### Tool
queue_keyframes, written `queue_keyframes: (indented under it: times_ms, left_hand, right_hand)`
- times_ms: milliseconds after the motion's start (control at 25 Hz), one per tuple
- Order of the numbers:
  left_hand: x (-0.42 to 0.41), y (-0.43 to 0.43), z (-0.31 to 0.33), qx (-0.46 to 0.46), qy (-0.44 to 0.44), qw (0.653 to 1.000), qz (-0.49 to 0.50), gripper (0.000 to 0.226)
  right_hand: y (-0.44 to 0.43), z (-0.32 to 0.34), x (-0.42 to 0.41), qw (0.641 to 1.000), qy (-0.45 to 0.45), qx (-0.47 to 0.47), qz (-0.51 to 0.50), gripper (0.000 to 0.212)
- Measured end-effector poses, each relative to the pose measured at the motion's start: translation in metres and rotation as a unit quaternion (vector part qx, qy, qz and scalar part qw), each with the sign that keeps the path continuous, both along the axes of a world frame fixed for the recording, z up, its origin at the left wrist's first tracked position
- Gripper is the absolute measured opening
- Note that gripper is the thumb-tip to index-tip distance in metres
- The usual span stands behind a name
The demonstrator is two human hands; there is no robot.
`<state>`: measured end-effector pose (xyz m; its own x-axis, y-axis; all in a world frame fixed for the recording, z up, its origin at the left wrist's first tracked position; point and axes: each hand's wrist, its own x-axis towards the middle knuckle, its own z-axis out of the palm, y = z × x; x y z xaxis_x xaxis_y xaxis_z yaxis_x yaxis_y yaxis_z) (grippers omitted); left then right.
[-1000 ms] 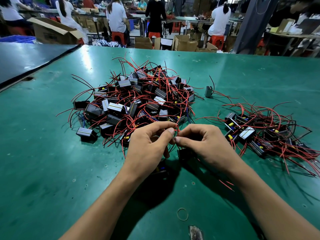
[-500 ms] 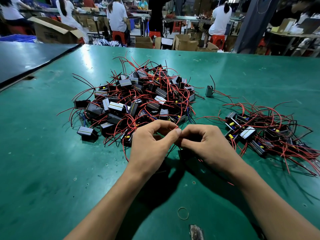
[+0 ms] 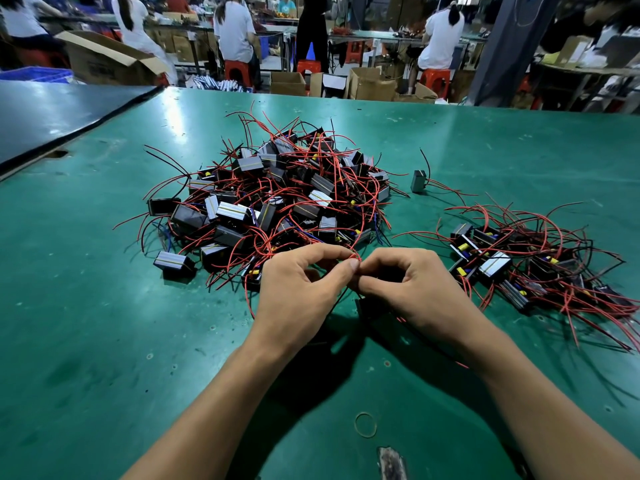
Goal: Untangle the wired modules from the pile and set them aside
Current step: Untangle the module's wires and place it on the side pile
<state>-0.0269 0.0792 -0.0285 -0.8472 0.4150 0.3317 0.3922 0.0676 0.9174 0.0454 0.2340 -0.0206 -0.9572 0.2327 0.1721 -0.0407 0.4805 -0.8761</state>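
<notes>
The left hand (image 3: 298, 292) and right hand (image 3: 419, 292) pinched a thin red wire (image 3: 355, 257), fingertips meeting, at the near edge of the large tangled pile of black boxy modules (image 3: 277, 202). A smaller sorted heap (image 3: 519, 268) lay to the right, and most of the work looked undone.

You have bright, even overhead light. A pale streak of glare runs down the glossy green tabletop (image 3: 173, 109) at its far left. Your left hand (image 3: 298, 289) and right hand (image 3: 415, 292) cast a soft dark shadow beneath them. The thin red wire (image 3: 356, 258) at your fingertips is sharp; the white-shirted workers (image 3: 233, 29) behind are smeared, and the wide lens bows the table's far edge.
</notes>
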Motion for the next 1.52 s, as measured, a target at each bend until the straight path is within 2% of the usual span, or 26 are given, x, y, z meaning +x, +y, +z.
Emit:
queue_keyframes:
  times_ms: [320, 520, 680, 920, 1200, 1400, 1520]
  left_hand:
    - [0.000, -0.001, 0.002, -0.006, -0.001, 1.000, -0.001, 0.006]
    - [0.000, -0.004, 0.003, -0.012, 0.010, 1.000, -0.011, 0.007]
    - [-0.001, -0.003, 0.002, -0.023, 0.034, 0.999, -0.008, 0.007]
    - [-0.001, -0.001, -0.001, -0.041, 0.106, 0.994, -0.001, 0.005]
    - [-0.005, -0.003, -0.007, -0.078, 0.234, 0.969, -0.005, 0.009]
    - [-0.005, -0.003, -0.010, -0.093, 0.263, 0.960, -0.007, 0.009]
    - [-0.007, -0.004, -0.009, -0.092, 0.240, 0.966, -0.002, 0.007]
  right_hand:
    - [0.003, 0.000, 0.001, 1.000, 0.018, 0.012, 0.006, 0.004]
    - [0.005, 0.001, -0.001, 0.997, 0.077, -0.001, -0.019, 0.011]
    - [0.006, 0.000, -0.001, 0.995, 0.100, 0.007, -0.022, 0.001]
    - [0.004, 0.002, 0.000, 0.994, 0.095, 0.041, -0.041, 0.007]
    - [0.004, 0.007, -0.005, 0.996, -0.039, -0.065, -0.037, 0.020]
    - [0.005, 0.008, -0.005, 0.971, -0.122, -0.206, -0.017, 0.018]
    - [0.006, 0.007, -0.005, 0.957, -0.114, -0.268, -0.007, 0.023]
